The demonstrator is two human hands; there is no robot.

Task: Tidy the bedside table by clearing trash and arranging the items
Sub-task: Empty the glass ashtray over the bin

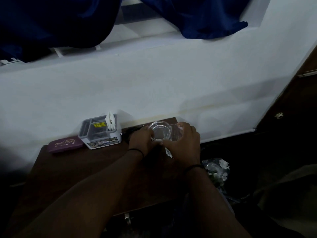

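Cradling a clear glass dish at the back of the tabletop, both hands are in play: left hand and right hand have fingers curled round its sides. Smooth glass could slip and chip against the wall. Beside it, the grey organiser and purple spectacle case risk a knock.

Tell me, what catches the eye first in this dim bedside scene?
Two hands meet at the far right of the dark wooden table: the left hand and right hand both hold a clear glass dish. To their left, by the white wall, stand a grey organizer box and a purple spectacle case.
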